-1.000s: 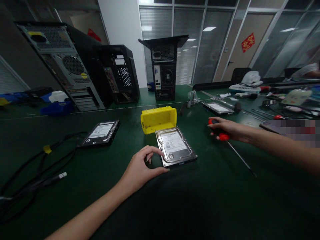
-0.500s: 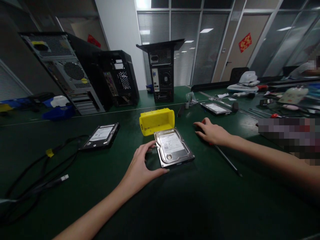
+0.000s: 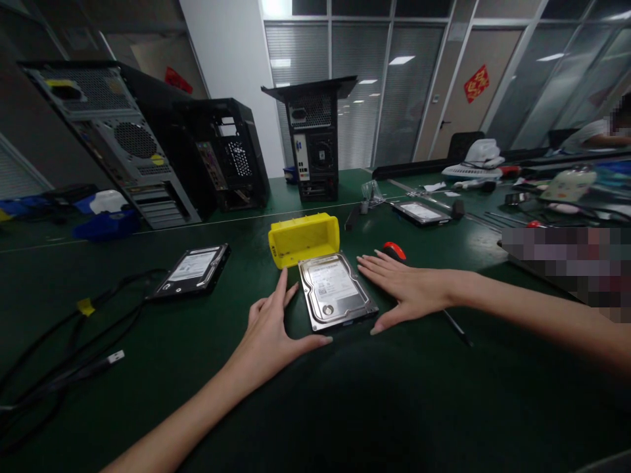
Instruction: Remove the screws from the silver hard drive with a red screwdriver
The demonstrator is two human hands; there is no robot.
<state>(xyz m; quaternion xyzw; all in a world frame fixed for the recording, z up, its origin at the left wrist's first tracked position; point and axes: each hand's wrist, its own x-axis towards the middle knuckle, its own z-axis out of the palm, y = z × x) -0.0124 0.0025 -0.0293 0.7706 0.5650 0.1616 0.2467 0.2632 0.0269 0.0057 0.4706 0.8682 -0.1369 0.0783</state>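
With your left hand (image 3: pixel 270 325) and right hand (image 3: pixel 411 289) spread wide and empty, you seem to be framing the hard drive (image 3: pixel 338 289) — a grip calls for closing evenly.

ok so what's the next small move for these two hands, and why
Probably ease the left hand and right hand in against the sides of the hard drive in front of the yellow bin: both are open, one on either side of it, and the screwdriver, partly hidden by the right hand, seems not to be gripped.
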